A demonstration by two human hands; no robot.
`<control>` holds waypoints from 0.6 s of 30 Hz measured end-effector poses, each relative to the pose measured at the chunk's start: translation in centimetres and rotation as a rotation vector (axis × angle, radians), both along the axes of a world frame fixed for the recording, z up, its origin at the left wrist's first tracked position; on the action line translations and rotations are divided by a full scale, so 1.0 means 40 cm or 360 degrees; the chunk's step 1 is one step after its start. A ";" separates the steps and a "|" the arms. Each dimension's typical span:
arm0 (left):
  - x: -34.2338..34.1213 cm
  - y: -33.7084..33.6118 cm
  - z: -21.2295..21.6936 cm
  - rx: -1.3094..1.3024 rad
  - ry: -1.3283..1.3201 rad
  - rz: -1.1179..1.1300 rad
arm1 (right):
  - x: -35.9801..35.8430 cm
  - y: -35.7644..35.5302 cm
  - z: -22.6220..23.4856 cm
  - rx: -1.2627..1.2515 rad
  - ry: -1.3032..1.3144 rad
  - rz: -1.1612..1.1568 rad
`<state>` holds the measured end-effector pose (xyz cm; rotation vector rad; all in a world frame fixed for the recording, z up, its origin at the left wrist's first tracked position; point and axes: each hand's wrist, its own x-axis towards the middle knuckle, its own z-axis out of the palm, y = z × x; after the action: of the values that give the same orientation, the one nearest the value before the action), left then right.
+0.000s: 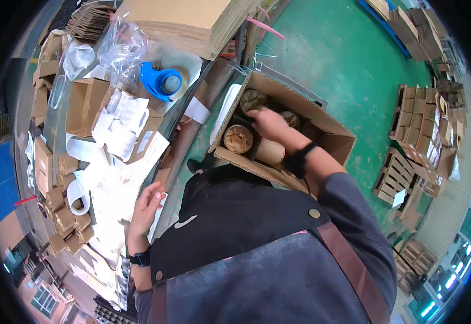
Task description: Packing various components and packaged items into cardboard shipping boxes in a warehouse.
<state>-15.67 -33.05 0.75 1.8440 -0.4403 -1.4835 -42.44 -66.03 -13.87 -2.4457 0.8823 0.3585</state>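
Right hand (270,123) is down inside the open cardboard box (332,132) that sits on the green floor (354,65) just beside the tabletop (57,135). Its fingers (258,112) are curled over the top of a brown paper-wrapped roll in the back row; whether they have actually clamped it I cannot tell, the palm hides the contact. Two more rolls show clear: a round-ended one (238,139) at the near left corner, and one (269,151) lying just under the wrist.

Left hand (148,208) rests flat at the tabletop edge, fingers released and spread, holding nothing, touching a white paper sheet (119,183).

Step in hand, as I judge it: taking up or seating a roll in the box. The next move calls for a firm wrap around the roll's body and a straight lift or push, since the rolls sit tight against each other and the box walls.

Materials: box is corrugated board, matt tan, flaps standing open. Rolls are cylinders in crinkled kraft paper with gathered ends. On the tabletop, small folded cartons (62,216), a blue plastic tape dispenser (160,81), clear crumpled plastic bags (119,46) and a stack of flat cardboard (187,21).
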 end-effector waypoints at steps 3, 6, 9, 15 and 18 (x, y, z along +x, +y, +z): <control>-0.015 0.057 -0.020 0.0104 -0.0033 0.0015 | -0.041 0.026 0.156 0.0145 -0.0212 0.0006; -0.024 0.052 -0.056 0.0125 0.0149 0.0050 | -0.100 0.101 0.131 0.0312 0.0579 0.0231; -0.048 0.021 -0.078 0.0093 0.0111 0.0024 | -0.146 0.186 0.064 -0.0373 0.0289 0.0634; -0.069 0.030 -0.095 0.0070 0.0141 0.0024 | -0.148 0.186 0.053 0.0033 0.0629 0.0425; -0.059 0.053 -0.111 0.0103 0.0124 0.0070 | -0.196 0.168 0.134 0.0140 0.0804 0.0333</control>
<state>-18.02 -30.92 -3.69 1.8267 -0.3156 -1.5504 -50.27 -59.31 -8.53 -2.4059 0.7800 1.1021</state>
